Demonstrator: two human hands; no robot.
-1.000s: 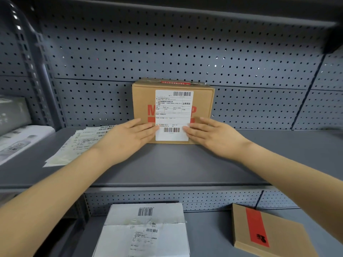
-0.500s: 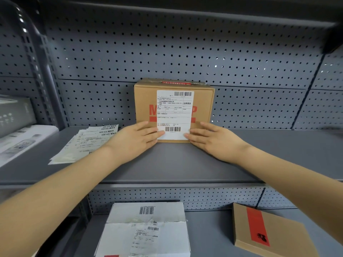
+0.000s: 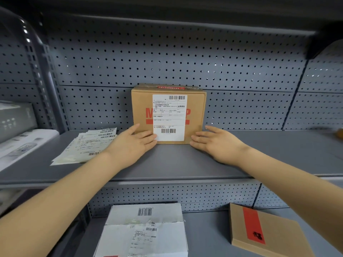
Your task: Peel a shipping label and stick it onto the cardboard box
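A brown cardboard box [image 3: 195, 115] with red print stands upright on the grey shelf [image 3: 185, 160], against the pegboard back. A white shipping label [image 3: 169, 117] with barcodes lies flat on its front face. My left hand [image 3: 132, 145] is flat, fingers spread, fingertips touching the box's lower left corner and the label's bottom edge. My right hand [image 3: 215, 143] is flat and spread beside the box's lower right corner, holding nothing.
A fanned stack of label sheets [image 3: 87, 145] lies on the shelf left of my left hand. Grey and white packages [image 3: 16, 127] sit at far left. On the lower shelf are a white parcel [image 3: 146, 232] and a flat brown box with a red stripe [image 3: 265, 230].
Both hands have slid down and outward off the label's lower part. The right hand now rests beside the box corner. The view has shifted slightly.
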